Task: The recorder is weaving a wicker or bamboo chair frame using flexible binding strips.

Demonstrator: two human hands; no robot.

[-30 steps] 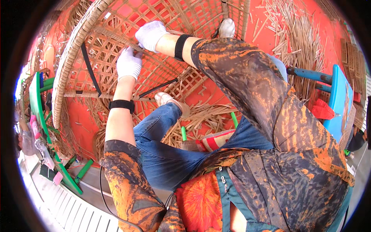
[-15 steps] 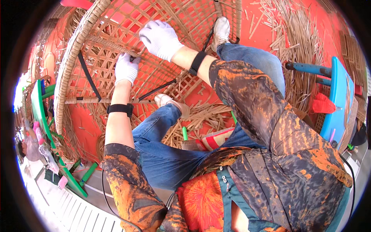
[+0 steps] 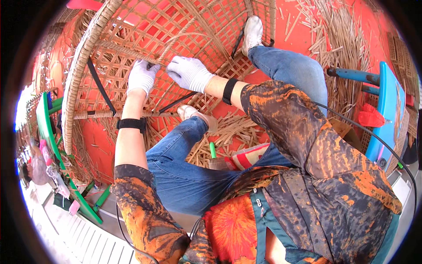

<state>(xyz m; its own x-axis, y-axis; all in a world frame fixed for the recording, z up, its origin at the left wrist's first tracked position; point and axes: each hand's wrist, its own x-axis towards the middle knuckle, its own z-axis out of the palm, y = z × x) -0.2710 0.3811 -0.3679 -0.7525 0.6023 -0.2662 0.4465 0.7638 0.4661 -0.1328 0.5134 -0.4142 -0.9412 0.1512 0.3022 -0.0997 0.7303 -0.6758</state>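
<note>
A large open-weave rattan frame (image 3: 125, 53), with a thick wrapped rim, leans in front of me. My left hand (image 3: 143, 75), in a white glove, is closed on the weave at a wrapped cross-rod. Close beside it, my right hand (image 3: 190, 72), also gloved, has its fingers pressed together near the same spot; what lies in its fingertips is hidden. A thin rattan strip (image 3: 188, 34) rises from between my hands and arcs over to the right across the weave. Dark struts (image 3: 100, 86) brace the frame.
Loose rattan strips (image 3: 338, 53) lie on the red floor (image 3: 99, 149). A blue stool (image 3: 387, 110) with a red cloth (image 3: 370, 115) stands at right, a green stool (image 3: 66, 176) at left. A green-handled tool (image 3: 212, 150) lies between my legs. A cable (image 3: 373, 134) crosses at right.
My right hand has come down and slightly right, beside my left hand, and its fingers have drawn together. The strip's arc now shows above it. My left hand has hardly moved.
</note>
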